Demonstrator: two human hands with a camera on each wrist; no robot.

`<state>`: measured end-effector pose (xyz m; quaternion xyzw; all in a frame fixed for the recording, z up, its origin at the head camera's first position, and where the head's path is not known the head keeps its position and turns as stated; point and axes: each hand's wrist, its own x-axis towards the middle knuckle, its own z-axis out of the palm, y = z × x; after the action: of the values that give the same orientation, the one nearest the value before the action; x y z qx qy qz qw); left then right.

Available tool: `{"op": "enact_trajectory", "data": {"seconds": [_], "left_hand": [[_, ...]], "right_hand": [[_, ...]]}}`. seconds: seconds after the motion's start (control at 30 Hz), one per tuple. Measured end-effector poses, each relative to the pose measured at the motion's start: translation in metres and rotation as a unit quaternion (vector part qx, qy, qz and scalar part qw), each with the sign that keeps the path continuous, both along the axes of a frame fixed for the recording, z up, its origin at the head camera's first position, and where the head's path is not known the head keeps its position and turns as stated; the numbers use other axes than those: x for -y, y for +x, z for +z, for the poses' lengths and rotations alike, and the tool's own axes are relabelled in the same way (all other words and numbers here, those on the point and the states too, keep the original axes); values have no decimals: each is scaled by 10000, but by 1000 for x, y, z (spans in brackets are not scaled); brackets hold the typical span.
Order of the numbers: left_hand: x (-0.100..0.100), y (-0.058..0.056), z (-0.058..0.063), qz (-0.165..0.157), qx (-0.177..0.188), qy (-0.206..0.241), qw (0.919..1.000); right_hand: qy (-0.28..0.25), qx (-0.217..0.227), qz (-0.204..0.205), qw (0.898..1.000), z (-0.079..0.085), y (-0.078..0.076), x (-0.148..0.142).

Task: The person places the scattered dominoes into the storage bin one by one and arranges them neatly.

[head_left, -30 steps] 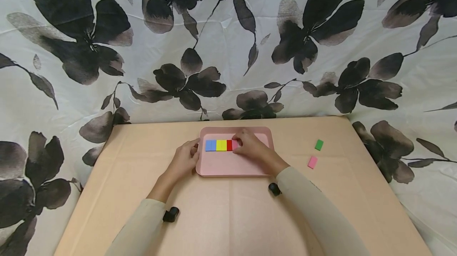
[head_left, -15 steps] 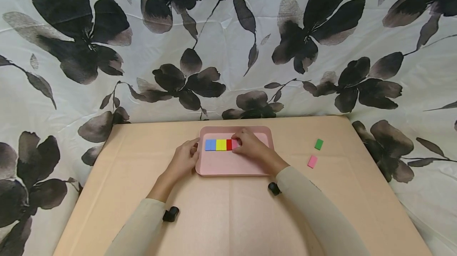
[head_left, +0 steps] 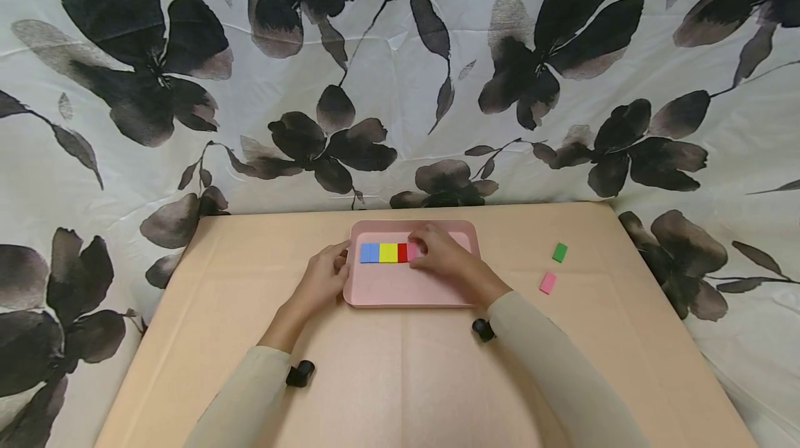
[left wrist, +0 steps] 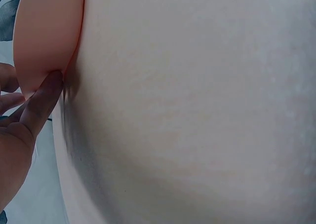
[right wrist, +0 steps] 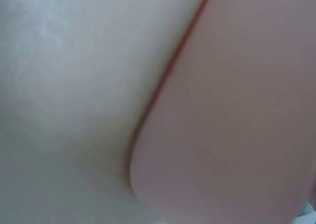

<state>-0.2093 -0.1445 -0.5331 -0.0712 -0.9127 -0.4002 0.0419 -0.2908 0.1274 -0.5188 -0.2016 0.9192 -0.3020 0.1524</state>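
Observation:
A pink tray (head_left: 387, 289) lies on the table, holding a row of small flat tiles. From the left run blue tiles (head_left: 369, 253), yellow tiles (head_left: 388, 253), a red tile (head_left: 403, 253) and a pink tile (head_left: 412, 251). My right hand (head_left: 445, 257) reaches over the tray and pinches that pink tile beside the red one, partly hiding it. At the tray's left edge, my left hand (head_left: 321, 278) holds the rim; the left wrist view has its thumb (left wrist: 47, 93) against the tray's side. Only bare tray (right wrist: 222, 110) and tabletop appear in the right wrist view.
Right of the tray, a green tile (head_left: 559, 252) and another pink tile (head_left: 547, 283) lie apart on the tan-covered table (head_left: 400, 378). A flower-printed cloth (head_left: 400, 66) hangs behind the table's far edge.

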Motion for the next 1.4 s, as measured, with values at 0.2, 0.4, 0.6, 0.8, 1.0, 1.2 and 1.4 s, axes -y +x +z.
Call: {"op": "enact_trajectory", "data": {"seconds": [0.2,0.4,0.6,0.8,1.0,1.2,1.4], "left_hand": [[0,0,-1,17,0,-2,10000],[-1,0,-2,32,26,11,10000],[0,3,0,10,155,92,9998],[0,7,2,-12,166,83,9998],[0,8,1,-41,203,81,9998],[2,8,1,-57,116,26,9999],[3,9,1,-106,-46,-125,9999]], "right_hand": [[-212,16,-46,9998,12,2,-15],[-524,-395,82,9978,22,2,-39],[-960,-606,-101,9935,29,12,-67],[-1210,-751,-439,9888,27,25,-99],[-961,-793,-839,9887,19,37,-130],[-886,-862,-936,9879,11,46,-165],[-737,-872,-1058,9878,7,55,-197]]}}
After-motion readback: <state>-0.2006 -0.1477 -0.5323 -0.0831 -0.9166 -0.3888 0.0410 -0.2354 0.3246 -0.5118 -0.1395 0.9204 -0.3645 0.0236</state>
